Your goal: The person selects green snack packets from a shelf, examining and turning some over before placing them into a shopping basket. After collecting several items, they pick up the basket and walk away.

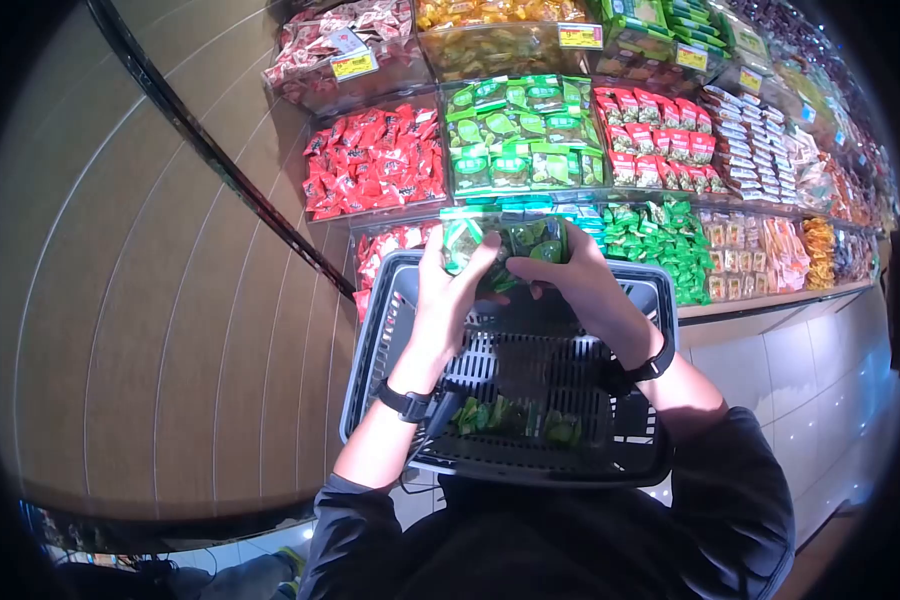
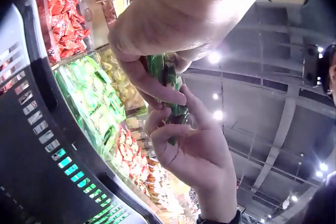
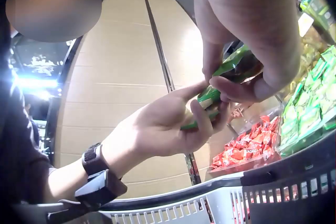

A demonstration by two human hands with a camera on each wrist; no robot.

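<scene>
Both hands hold green packets above a dark shopping basket. In the head view the left hand grips the left side of a green packet, thumb on top. Opposite it, the right hand pinches the darker green packet part between thumb and fingers. The wrist views show the fingertips of the two hands meeting around the green wrapping; whether it is one packet or several, I cannot tell. Some green packets lie at the near side of the basket's bottom.
Shelf bins beyond the basket hold red packets, green packets and other wrapped snacks, with price tags on the upper bins. A brown panelled surface with a dark edge strip spans the left. Pale floor tiles show at the right.
</scene>
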